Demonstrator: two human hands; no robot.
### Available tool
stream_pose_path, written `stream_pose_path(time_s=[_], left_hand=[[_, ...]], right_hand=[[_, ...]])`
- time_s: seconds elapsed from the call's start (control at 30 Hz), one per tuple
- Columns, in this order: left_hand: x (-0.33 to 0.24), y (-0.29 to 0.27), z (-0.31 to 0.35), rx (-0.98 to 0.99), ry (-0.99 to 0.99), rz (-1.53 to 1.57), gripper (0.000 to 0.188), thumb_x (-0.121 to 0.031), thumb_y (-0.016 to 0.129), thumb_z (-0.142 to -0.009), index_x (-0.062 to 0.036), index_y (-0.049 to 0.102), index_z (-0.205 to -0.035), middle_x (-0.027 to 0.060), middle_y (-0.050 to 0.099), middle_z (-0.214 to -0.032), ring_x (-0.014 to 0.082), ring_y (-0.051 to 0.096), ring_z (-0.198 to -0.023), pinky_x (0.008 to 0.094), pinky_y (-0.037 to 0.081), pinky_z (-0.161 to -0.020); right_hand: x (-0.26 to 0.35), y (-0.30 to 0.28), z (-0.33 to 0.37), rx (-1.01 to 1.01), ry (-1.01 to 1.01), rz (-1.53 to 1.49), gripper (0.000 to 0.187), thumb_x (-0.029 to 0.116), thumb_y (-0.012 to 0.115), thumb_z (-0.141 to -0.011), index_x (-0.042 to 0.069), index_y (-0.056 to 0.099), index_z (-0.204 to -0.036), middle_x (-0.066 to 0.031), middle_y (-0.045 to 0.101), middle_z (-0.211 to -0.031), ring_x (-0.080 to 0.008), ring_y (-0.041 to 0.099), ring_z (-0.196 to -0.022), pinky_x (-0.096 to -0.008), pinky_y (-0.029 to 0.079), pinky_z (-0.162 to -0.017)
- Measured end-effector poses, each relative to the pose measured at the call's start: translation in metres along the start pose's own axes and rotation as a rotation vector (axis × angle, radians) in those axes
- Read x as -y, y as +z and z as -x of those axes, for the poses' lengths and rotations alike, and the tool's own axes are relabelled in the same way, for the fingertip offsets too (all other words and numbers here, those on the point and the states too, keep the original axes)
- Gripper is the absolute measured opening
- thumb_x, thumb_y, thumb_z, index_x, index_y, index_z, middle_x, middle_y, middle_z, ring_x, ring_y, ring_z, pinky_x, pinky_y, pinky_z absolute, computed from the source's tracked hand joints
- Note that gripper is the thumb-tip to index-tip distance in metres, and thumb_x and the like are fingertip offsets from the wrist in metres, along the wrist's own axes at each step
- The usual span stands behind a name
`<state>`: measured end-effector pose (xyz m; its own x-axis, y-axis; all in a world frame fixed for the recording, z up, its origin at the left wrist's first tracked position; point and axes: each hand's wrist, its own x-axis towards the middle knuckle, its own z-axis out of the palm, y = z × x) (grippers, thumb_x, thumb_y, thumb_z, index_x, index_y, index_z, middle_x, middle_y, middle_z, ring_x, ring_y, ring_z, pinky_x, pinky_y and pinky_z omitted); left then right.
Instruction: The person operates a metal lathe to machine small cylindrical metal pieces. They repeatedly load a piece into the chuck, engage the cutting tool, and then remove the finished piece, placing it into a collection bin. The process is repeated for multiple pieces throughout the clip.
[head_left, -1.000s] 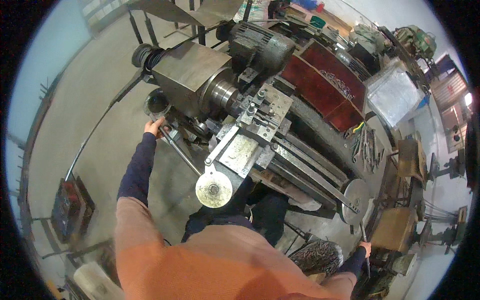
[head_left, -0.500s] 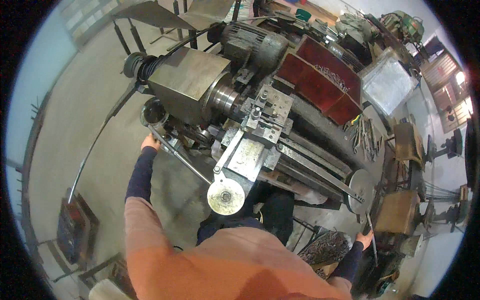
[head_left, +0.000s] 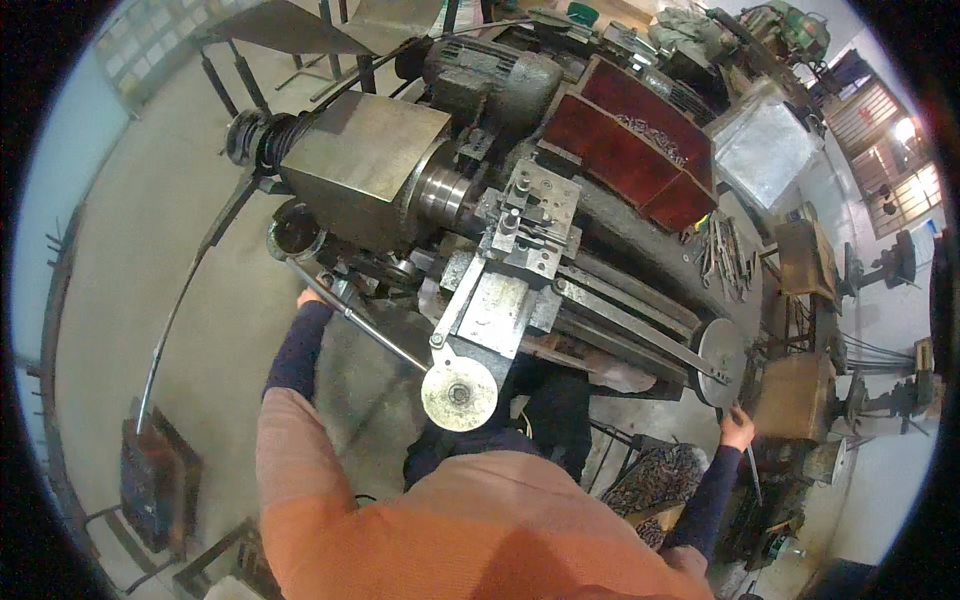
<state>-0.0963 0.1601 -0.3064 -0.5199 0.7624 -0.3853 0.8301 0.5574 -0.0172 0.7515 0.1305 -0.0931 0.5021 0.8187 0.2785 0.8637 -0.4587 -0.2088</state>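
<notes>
A small metalworking lathe stands before me, with a bright chuck (head_left: 443,193) beside the grey headstock cover (head_left: 365,145). A steel tool post block (head_left: 540,215) sits on the slide. My left hand (head_left: 315,293) is at the machine's left side, just below a long metal lever (head_left: 375,335). The lever and machine parts cover its fingers. That lever runs to a pale round disc (head_left: 459,394) at the front. My right hand (head_left: 737,428) is closed around a thin metal rod (head_left: 754,475), just below a larger round plate (head_left: 721,362) at the right end.
Behind the lathe are a motor (head_left: 490,75) and a dark red tray (head_left: 630,165) holding small metal pieces. Several wrenches (head_left: 722,258) lie to its right. A container of dark metal chips (head_left: 655,478) stands near my right forearm. A pedal-like box (head_left: 155,490) is at the left on the floor.
My left hand has come off the lever's upper end to a spot under it. My right hand has moved up along the rod toward the round plate. The view has shifted slightly.
</notes>
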Motion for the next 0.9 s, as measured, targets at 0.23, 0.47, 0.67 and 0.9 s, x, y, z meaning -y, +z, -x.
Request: stream_pose_path(time_s=[0.23,0.47,0.67,0.9], left_hand=[[0.071,0.032,-0.012,-0.021,-0.005,0.188,0.035,-0.032,0.058,-0.077,-0.0127,0.060,-0.106,0.0139,0.064,-0.094,0.0333,0.061,-0.088,0.0410,0.048,-0.076],[0.101,-0.131,0.079,-0.555,0.173,0.366,0.029,-0.028,0.058,-0.080,-0.0062,0.062,-0.098,0.0170,0.063,-0.082,0.0311,0.062,-0.076,0.0383,0.048,-0.067],[0.278,-0.168,0.145,-0.681,-0.164,0.082,0.041,-0.041,0.044,-0.087,-0.0057,0.058,-0.103,0.0174,0.062,-0.097,0.0347,0.058,-0.090,0.0408,0.045,-0.078],[0.187,-0.125,0.224,-0.637,-0.565,0.319,0.061,-0.062,0.032,-0.084,-0.0103,0.062,-0.093,0.0168,0.062,-0.092,0.0353,0.059,-0.089,0.0450,0.045,-0.074]], right_hand=[[0.158,-0.042,-0.051,0.087,-0.580,-0.459,0.037,0.010,0.057,-0.060,0.001,0.063,-0.095,-0.0150,0.064,-0.094,-0.0259,0.060,-0.091,-0.0329,0.044,-0.084],[0.425,-0.057,0.021,0.307,-1.308,-0.797,0.040,0.017,0.059,-0.056,0.002,0.063,-0.093,-0.0143,0.060,-0.088,-0.0270,0.057,-0.086,-0.0327,0.044,-0.080],[0.556,0.006,0.086,0.449,-1.388,-0.340,0.030,0.021,0.061,-0.051,0.010,0.070,-0.078,-0.0118,0.065,-0.080,-0.0304,0.056,-0.081,-0.0359,0.047,-0.075],[0.567,-0.005,0.092,0.542,-1.337,-0.168,0.026,0.020,0.062,-0.058,0.003,0.068,-0.076,-0.0182,0.065,-0.080,-0.0304,0.063,-0.077,-0.0370,0.050,-0.074]])
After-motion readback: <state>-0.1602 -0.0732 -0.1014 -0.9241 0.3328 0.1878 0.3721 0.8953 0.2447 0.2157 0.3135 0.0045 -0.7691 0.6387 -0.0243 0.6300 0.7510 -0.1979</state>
